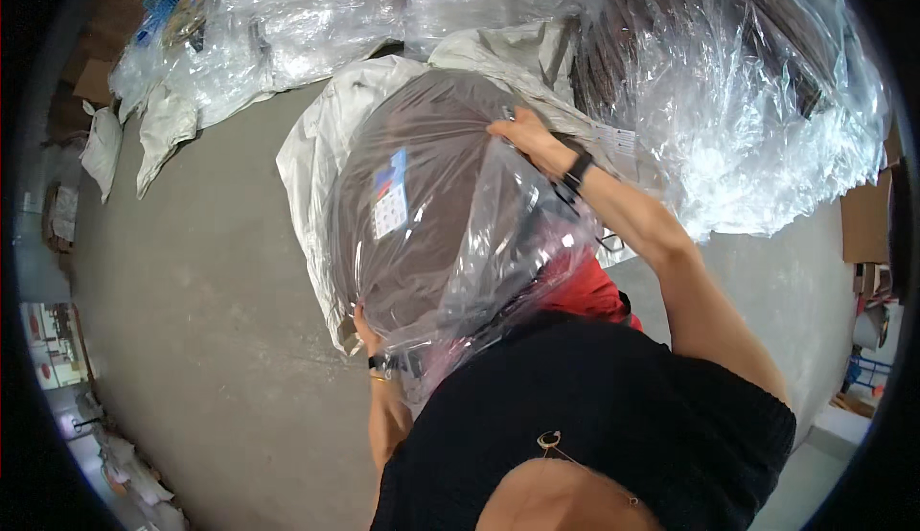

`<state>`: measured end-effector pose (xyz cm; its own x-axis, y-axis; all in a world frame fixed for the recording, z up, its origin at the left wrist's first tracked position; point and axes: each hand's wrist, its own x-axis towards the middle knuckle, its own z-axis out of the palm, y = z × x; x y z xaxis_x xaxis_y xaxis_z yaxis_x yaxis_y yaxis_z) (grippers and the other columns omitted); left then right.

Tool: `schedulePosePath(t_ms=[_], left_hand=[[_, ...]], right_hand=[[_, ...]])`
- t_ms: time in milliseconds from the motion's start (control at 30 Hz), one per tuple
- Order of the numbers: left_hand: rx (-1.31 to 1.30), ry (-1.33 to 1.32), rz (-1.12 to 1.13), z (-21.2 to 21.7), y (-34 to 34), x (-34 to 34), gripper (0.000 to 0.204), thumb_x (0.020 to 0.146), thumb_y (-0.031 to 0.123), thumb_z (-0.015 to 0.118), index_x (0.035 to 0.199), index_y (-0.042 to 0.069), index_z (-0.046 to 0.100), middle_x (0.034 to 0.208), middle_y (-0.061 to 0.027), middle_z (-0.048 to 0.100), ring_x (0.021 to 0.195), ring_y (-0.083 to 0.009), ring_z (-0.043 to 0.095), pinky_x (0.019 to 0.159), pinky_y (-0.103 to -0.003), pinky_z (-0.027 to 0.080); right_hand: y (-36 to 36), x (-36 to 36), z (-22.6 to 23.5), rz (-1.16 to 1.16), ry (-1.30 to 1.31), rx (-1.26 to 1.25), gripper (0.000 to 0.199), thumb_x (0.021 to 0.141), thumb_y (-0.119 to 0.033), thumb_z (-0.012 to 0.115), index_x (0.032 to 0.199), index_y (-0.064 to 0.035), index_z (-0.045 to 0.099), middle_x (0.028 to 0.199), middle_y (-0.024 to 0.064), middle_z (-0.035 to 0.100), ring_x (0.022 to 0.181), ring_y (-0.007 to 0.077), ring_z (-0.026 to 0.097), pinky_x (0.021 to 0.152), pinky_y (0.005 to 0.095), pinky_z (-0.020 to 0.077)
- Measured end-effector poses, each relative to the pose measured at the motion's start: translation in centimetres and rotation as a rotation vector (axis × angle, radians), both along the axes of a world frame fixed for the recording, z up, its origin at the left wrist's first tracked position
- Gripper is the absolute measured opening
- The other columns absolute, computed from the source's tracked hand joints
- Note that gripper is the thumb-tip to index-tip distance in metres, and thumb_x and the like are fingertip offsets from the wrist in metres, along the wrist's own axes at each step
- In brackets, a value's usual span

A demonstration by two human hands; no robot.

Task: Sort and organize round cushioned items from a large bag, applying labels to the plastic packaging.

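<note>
In front of me is a big, rounded brown bundle in a clear plastic bag (422, 224), with a blue and white label (390, 196) on its face. My right hand (527, 136) is closed on the bag's plastic at the upper right, pulling it into creases. Down at the lower left, my left hand (364, 328) is at the bag's edge, its fingers partly hidden by the plastic. Loose clear film hangs from the bag over my lap. Under and behind the bundle lies a white woven sheet (311, 176).
Clear-wrapped packages (335, 4) are stacked along the far side. A large plastic-wrapped pile with dark contents (738, 109) stands at the right. Grey floor (211, 272) spreads to the left. Cardboard boxes (865, 219) stand at the right edge, and a white sack (103, 152) lies far left.
</note>
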<state>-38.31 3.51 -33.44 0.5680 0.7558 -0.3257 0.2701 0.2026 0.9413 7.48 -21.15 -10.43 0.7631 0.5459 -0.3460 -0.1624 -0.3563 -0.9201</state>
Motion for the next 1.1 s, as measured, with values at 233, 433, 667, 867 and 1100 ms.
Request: schedulePosePath(t_ms=[233,433,667,867,1100], left_hand=[[-0.16,-0.268,0.29,15.7,-5.2,9.7,0.034,0.086,0.03,0.05,0.101,0.0,0.057,0.094,-0.0066,0.059,0.083,-0.0179,0.056,0.076,-0.03,0.045],[0.11,-0.361,0.134,24.1,-5.3,12.6,0.046,0.087,0.033,0.05,0.111,-0.006,0.051,0.113,-0.0131,0.052,0.099,-0.0189,0.052,0.085,-0.03,0.042],[0.421,-0.091,-0.059,26.7,-9.2,3.3,0.043,0.086,0.021,0.054,0.115,-0.007,0.039,0.115,-0.0158,0.047,0.101,-0.0203,0.048,0.086,-0.034,0.041],[0.147,0.1,0.061,26.0,-8.9,5.1,0.056,0.084,0.029,0.058,0.12,-0.009,0.037,0.124,-0.0188,0.041,0.107,-0.0236,0.044,0.093,-0.036,0.035],[0.244,0.459,-0.039,27.4,-11.8,9.7,0.077,0.079,0.049,0.055,0.124,-0.009,0.032,0.128,-0.0206,0.036,0.113,-0.0271,0.037,0.1,-0.038,0.026]], right_hand=[[-12.8,-7.6,4.7,-0.258,-0.129,0.402,0.043,0.079,-0.01,0.058,0.118,0.002,0.044,0.1,0.0041,0.056,0.088,0.0086,0.05,0.078,0.0238,0.0405],[-17.9,-8.3,4.0,-0.207,-0.316,0.524,0.045,0.083,-0.012,0.059,0.121,0.0022,0.041,0.108,0.0023,0.054,0.093,0.0075,0.048,0.085,0.0237,0.0385],[-26.2,-15.8,-1.0,-0.187,-0.027,0.252,0.047,0.083,-0.018,0.061,0.122,-0.0009,0.041,0.105,0.0023,0.055,0.089,0.0087,0.049,0.077,0.026,0.0432],[-26.8,-16.7,0.3,-0.242,0.122,0.48,0.057,0.082,-0.017,0.062,0.129,-0.0002,0.033,0.117,0.0069,0.05,0.105,0.0121,0.044,0.092,0.0281,0.0346],[-29.7,-13.6,-2.2,-0.145,0.276,0.372,0.055,0.087,-0.031,0.054,0.13,-0.0052,0.034,0.12,0.0061,0.048,0.105,0.0118,0.044,0.085,0.0265,0.0403]])
